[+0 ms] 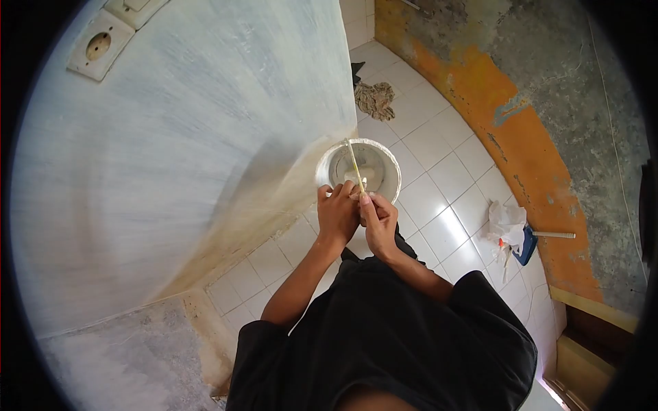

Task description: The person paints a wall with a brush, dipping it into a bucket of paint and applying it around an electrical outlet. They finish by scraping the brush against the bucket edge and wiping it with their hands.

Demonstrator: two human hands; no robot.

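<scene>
A white bucket (pixel 393 164) with a pale, smeared inside stands on the tiled floor below me. Between the thumb and fingers of my right hand (pixel 381 226) is the lower end of a thin yellowish stick (pixel 355 163). The stick slants up over the bucket's opening, its far end at the far rim. My left hand (pixel 337 211) is right beside it, over the bucket's near left side. Its fingers are bent and closed, their tips close to the stick; what they grip, if anything, is hidden. Some pale material lies in the bucket.
A pale blue wall (pixel 171 137) with a power socket (pixel 99 46) rises close on the left. A crumpled brown cloth (pixel 375 101) lies on the white tiles (pixel 439 171). Toward the orange and grey wall (pixel 541 164) are a plastic bag (pixel 506 222) and a blue tool (pixel 526 246) with a pale handle.
</scene>
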